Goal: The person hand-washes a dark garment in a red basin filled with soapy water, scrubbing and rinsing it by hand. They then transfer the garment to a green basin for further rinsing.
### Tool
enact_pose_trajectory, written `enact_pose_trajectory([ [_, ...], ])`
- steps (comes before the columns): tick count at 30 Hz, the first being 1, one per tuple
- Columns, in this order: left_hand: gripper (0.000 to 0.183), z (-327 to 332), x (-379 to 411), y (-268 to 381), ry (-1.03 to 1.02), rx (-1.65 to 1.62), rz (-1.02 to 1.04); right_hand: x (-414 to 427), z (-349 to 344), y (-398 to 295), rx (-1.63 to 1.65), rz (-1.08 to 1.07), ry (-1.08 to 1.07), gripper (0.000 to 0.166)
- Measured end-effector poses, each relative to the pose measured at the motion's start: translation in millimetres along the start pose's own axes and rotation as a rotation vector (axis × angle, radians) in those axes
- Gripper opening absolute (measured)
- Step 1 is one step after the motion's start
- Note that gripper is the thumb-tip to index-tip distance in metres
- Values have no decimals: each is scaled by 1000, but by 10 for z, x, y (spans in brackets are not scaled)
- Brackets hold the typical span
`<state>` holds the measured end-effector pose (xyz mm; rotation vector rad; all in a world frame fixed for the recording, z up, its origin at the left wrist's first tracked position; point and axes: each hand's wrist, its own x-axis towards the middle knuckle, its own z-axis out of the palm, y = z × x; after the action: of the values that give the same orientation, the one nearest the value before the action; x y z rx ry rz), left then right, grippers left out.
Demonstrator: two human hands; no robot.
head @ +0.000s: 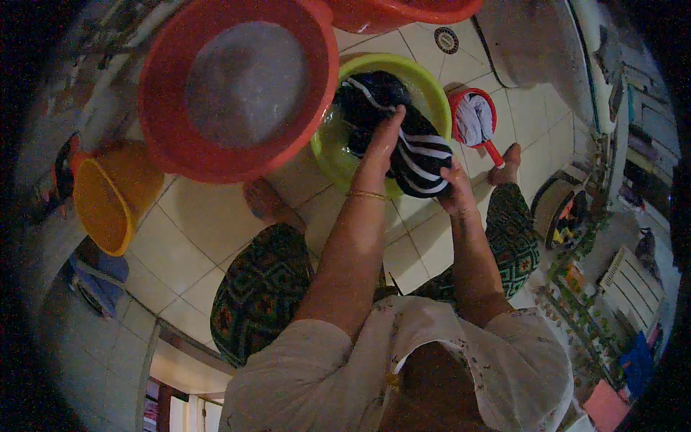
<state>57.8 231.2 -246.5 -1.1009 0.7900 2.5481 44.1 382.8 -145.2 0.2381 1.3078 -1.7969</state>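
A wet black cloth with white stripes (424, 156) is bunched between my two hands. My left hand (384, 136) holds its middle, with fingers partly hidden by the fabric. At the striped end, my right hand (458, 182) grips the cloth near the basin's front right rim. The rest of the cloth hangs into a yellow-green basin (440, 86) that holds water. Right of the basin stands a red handled mug (492, 110) with a pale folded cloth (475, 121) in it.
A large red tub (167, 108) of cloudy, sudsy water stands at the left, close to the basin. Another red tub (399, 13) is behind. An orange bucket (116, 205) stands far left. A round floor drain (446, 40) sits in the tiles. My feet flank the basin.
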Motion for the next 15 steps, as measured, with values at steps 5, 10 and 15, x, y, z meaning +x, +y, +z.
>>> enact_pose_trajectory([
  [5,50,237,-222,228,-50,-347,182,-115,-545,314,-801,354,17,65],
  [10,44,266,-451,383,-315,-123,233,119,-161,-68,-27,92,240,55],
  [15,53,401,-330,389,-709,832,254,647,-153,-322,29,103,279,51],
])
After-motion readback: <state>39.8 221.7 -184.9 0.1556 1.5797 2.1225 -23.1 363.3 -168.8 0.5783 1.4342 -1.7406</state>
